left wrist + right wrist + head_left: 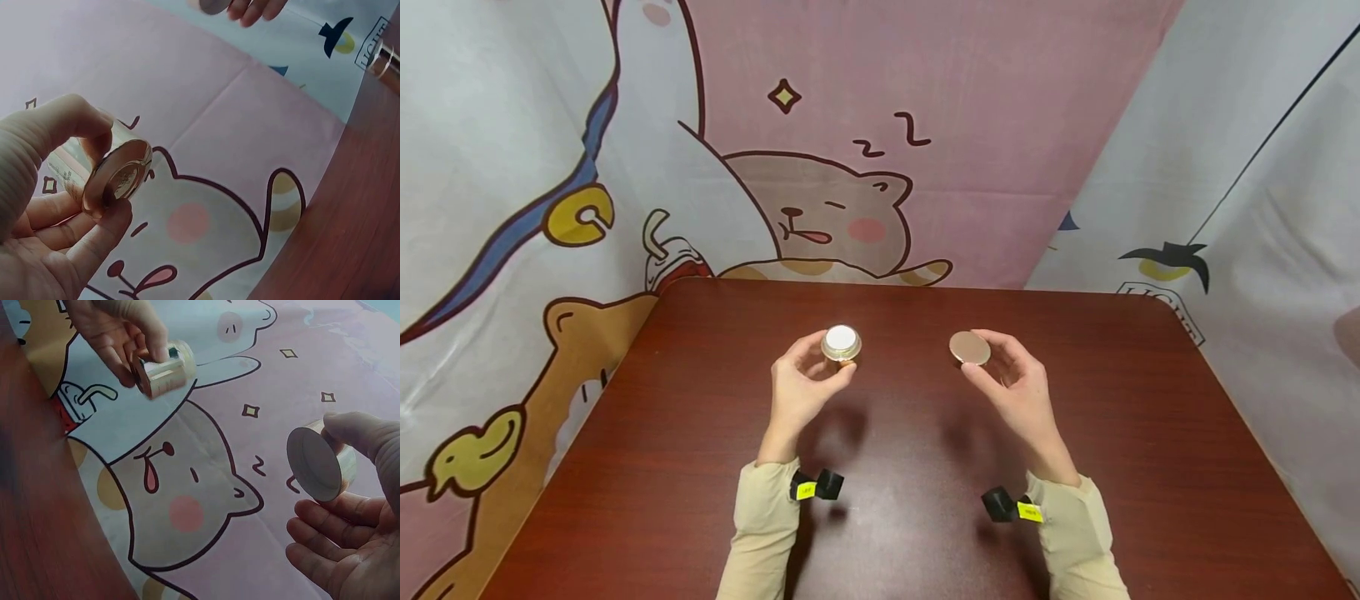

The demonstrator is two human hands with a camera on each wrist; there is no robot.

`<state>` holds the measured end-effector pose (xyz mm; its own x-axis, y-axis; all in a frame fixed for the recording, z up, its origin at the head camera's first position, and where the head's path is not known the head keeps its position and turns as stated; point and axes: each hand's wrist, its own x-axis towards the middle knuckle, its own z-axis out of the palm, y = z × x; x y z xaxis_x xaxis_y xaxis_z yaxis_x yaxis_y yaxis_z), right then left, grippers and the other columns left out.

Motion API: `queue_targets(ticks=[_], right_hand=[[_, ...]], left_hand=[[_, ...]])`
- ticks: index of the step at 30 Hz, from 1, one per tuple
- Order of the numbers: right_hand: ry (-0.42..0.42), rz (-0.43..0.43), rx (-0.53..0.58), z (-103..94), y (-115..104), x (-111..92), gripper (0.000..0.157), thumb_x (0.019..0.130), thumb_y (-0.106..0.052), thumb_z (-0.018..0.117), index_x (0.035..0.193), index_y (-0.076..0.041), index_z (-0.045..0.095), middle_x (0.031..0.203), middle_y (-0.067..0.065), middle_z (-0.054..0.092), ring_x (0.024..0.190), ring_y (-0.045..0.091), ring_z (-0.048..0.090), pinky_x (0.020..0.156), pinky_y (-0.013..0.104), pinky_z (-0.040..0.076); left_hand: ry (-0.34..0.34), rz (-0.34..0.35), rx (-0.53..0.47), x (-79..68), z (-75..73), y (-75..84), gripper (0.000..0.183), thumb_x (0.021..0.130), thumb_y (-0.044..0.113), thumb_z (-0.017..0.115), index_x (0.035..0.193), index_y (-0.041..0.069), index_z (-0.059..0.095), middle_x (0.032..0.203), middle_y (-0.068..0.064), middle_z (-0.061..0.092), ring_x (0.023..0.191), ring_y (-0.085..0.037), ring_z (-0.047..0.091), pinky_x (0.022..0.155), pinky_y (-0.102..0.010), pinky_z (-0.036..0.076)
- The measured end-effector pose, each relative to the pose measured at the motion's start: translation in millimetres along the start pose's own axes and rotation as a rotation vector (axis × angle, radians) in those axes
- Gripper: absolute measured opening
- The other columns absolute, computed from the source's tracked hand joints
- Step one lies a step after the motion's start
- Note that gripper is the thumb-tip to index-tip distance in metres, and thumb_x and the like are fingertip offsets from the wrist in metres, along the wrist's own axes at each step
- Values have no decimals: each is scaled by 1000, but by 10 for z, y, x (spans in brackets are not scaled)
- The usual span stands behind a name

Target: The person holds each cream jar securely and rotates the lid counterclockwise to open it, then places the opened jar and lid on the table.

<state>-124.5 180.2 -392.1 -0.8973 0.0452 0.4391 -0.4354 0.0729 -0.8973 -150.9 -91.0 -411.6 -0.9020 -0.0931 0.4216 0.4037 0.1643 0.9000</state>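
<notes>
My left hand (799,390) holds a small gold cosmetic jar (841,342) by its sides, thumb and fingers around it. The jar's white top faces up in the head view, and its shiny gold base (119,178) shows in the left wrist view. To the right, my right hand (1018,393) pinches a round gold lid (970,348) at its rim between thumb and fingers. The lid's flat, pale brownish face shows in the head view; a smooth greyish disc face shows in the right wrist view. Jar and lid are apart, both held up over the table.
Beneath the hands lies a dark reddish-brown table (910,533) with shadows of both arms. A cartoon-printed cloth (985,150) hangs behind and around it. Part of a gold cylindrical thing (389,65) shows at the right edge of the left wrist view.
</notes>
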Motion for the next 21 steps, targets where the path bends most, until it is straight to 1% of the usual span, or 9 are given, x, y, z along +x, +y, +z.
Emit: queue_targets(ticks=[4,7,8,11,15,18,21], right_hand=[[13,32,-49,-76,12,-41,40,84,20,67,123,20,58,112,-16,69,103,0,66,86,13,52],[19,54,-80,-140,13,-76,40,85,19,68,124,18,59,112,-16,69,101,0,66,85,12,52],[18,62,-74,-162,12,-87,40,85,19,68,124,19,59,112,-15,69,101,0,66,86,12,52],[21,97,-43,-229,10,-123,40,86,19,67,125,19,58,113,-13,68,101,1,66,78,12,55],[19,150,9,-326,17,-164,39,88,17,68,126,15,58,114,-9,69,101,2,69,69,16,58],[11,166,-1,-405,35,-193,39,89,15,69,127,13,58,115,-9,69,101,3,70,74,18,59],[11,163,-93,-486,56,-235,39,90,12,69,128,13,58,114,-13,70,104,1,69,82,16,57]], left_hand=[[17,-8,16,-8,-81,-35,47,70,-13,83,114,-15,67,98,-30,69,88,0,60,78,-14,55],[27,-12,41,-18,-141,-59,46,71,-12,83,114,-14,67,98,-29,69,88,1,60,78,-16,57],[31,-15,47,-21,-160,-66,46,71,-12,83,114,-14,67,98,-29,69,88,1,59,78,-16,57],[39,-28,55,-29,-209,-82,46,71,-13,82,114,-14,67,98,-29,69,88,2,60,79,-17,57],[45,-60,45,-43,-264,-101,46,71,-15,81,115,-16,66,102,-31,69,88,3,61,81,-18,58],[52,-81,50,-60,-303,-120,46,71,-15,80,115,-17,66,105,-33,69,88,5,61,81,-17,58],[55,-94,73,-80,-342,-143,46,71,-15,81,115,-16,66,105,-33,69,89,6,61,80,-13,56]])
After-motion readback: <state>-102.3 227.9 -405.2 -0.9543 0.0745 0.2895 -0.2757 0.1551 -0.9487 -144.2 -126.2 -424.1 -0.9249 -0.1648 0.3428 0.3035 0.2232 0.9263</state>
